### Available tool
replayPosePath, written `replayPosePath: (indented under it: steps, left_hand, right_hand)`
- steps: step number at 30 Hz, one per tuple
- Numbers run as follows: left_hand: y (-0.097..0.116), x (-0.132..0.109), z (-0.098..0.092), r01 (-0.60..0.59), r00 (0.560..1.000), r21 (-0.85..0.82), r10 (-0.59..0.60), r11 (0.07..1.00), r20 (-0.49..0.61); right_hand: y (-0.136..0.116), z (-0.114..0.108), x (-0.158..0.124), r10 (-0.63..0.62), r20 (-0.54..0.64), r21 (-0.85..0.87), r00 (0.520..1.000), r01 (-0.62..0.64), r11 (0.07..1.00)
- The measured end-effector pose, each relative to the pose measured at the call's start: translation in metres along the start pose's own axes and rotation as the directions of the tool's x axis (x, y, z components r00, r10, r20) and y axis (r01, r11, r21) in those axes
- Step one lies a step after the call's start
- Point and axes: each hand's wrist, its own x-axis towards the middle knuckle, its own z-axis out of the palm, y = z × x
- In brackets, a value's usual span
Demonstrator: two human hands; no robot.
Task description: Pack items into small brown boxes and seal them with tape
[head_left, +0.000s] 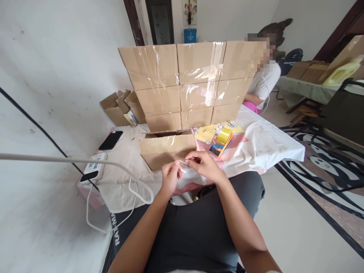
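Pinched between the fingertips of my left hand [170, 176] and my right hand [204, 165] is a thin white strip [182, 162]. It is too small to name more exactly. Both hands are close together in front of a small cardboard box [167, 151], whose top is partly open. Behind that box rises a wall of stacked cardboard boxes [196, 62] with shiny clear tape across their faces. To the right of the small box, a tape dispenser [222, 142] with a yellow roll lies on the table.
A white cloth [273, 140] covers the table. On the left are a black phone [110, 140], a white power strip [95, 167] and open cardboard pieces [121, 108]. A white cable [119, 162] crosses at the left. Behind the stack sits a person in a white shirt [264, 85].
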Motion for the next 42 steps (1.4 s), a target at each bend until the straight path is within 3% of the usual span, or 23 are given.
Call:
replayPosePath:
  steps: [3,6,9,12,14,16,18,20,21,24,26,29,35,39,42]
  left_hand:
    - [0.001,0.002,0.004,0.060,0.998,0.034,-0.059,0.998,-0.026]
    - [-0.002,0.006,0.005,0.149,0.989,0.095,-0.149,0.984,-0.012]
    - [-0.008,0.010,0.001,0.262,0.958,0.261,-0.283,0.929,0.045]
    - [-0.013,0.010,-0.006,0.320,0.912,0.452,-0.400,0.832,0.091]
    - [-0.010,0.007,-0.009,0.223,0.947,0.514,-0.310,0.828,0.089]
    - [-0.001,0.009,-0.012,0.011,0.998,0.575,-0.048,0.818,0.049]
    - [0.014,0.018,-0.016,-0.217,0.962,0.662,0.273,0.718,0.021]
    - [0.033,0.035,-0.021,-0.330,0.879,0.764,0.475,0.554,0.036]
    - [0.042,0.044,-0.025,-0.343,0.858,0.813,0.510,0.471,0.067]
    - [0.061,0.070,-0.033,-0.343,0.889,0.890,0.411,0.301,0.203]
    - [0.065,0.077,-0.037,-0.359,0.912,0.888,0.311,0.288,0.268]
    - [0.061,0.076,-0.040,-0.331,0.936,0.883,0.234,0.333,0.262]
    - [0.055,0.064,-0.041,-0.349,0.930,0.867,0.246,0.355,0.274]
    - [0.054,0.062,-0.045,-0.395,0.913,0.849,0.252,0.351,0.320]
    - [0.053,0.061,-0.051,-0.493,0.865,0.826,0.248,0.271,0.435]
  right_hand:
    - [-0.004,-0.002,-0.001,-0.097,-0.045,-0.067,0.994,0.094,0.993]
    - [-0.008,-0.005,-0.004,-0.212,-0.066,-0.255,0.975,0.189,0.948]
    - [-0.012,-0.010,-0.008,-0.342,-0.047,-0.407,0.939,0.295,0.865]
    - [-0.018,-0.024,-0.017,-0.427,-0.181,-0.390,0.886,0.334,0.858]
    - [-0.023,-0.036,-0.024,-0.427,-0.307,-0.377,0.851,0.303,0.875]
    - [-0.026,-0.046,-0.029,-0.399,-0.377,-0.347,0.836,0.272,0.897]
    - [-0.030,-0.052,-0.031,-0.362,-0.384,-0.298,0.849,0.257,0.919]
    - [-0.037,-0.053,-0.027,-0.325,-0.335,-0.267,0.885,0.242,0.933]
    - [-0.041,-0.052,-0.023,-0.307,-0.296,-0.264,0.905,0.231,0.936]
    - [-0.057,-0.049,-0.004,-0.253,-0.153,-0.282,0.955,0.203,0.938]
    - [-0.064,-0.046,0.016,-0.239,-0.053,-0.290,0.970,0.214,0.933]
    - [-0.064,-0.044,0.053,-0.248,0.094,-0.302,0.964,0.265,0.916]
    - [-0.018,-0.043,0.126,-0.184,0.304,-0.422,0.935,0.306,0.853]
    - [0.010,-0.043,0.142,-0.085,0.352,-0.481,0.932,0.258,0.838]
    - [0.015,-0.039,0.140,-0.043,0.347,-0.469,0.937,0.213,0.857]
